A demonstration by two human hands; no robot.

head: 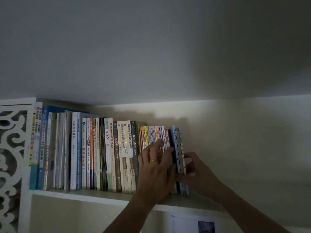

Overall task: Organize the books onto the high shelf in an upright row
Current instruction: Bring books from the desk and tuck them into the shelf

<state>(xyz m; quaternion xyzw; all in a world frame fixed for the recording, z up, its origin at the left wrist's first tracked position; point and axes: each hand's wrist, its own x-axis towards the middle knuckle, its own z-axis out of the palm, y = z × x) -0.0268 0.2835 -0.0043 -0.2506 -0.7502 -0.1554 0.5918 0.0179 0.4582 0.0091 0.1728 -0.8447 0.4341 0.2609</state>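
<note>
A row of books point(107, 153) stands upright on the high white shelf point(80, 195), running from its left end to a last few thin blue and tan books point(179, 148) at the right end of the row. The left hand point(156, 170), wearing a ring point(153, 160), lies with straight fingers flat against the spines just left of those thin books. The right hand point(195, 172) curls its fingers round their right side, gripping them. Left of the row stands a white carved panel point(10, 165); below the shelf hangs a paper sheet point(193, 224).

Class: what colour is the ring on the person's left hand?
Gold, on a finger of the left hand, seen in the head view; that hand rests against the book row.
</note>
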